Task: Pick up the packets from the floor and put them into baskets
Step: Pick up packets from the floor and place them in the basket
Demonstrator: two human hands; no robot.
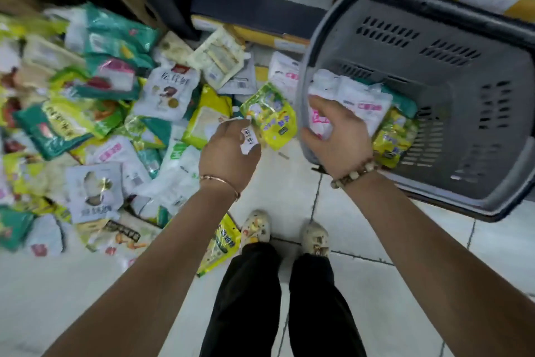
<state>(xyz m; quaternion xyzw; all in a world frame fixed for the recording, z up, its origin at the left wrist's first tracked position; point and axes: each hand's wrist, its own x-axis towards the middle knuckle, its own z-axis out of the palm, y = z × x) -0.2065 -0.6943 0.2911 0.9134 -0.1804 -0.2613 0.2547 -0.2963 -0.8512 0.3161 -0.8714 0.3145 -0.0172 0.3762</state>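
Your left hand (228, 149) pinches a probably light, floppy yellow-green packet (273, 116) by its edge; your right hand (340, 136) spreads over the grey basket (434, 23), grip unclear.

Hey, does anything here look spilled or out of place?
Yes. A heap of packets lies strewn over the tiled floor at the left, overlapping at all angles. One yellow packet lies by the left shoe. The grey basket at the right stands tilted, a few packets inside. The left hand holds a yellow-green packet.
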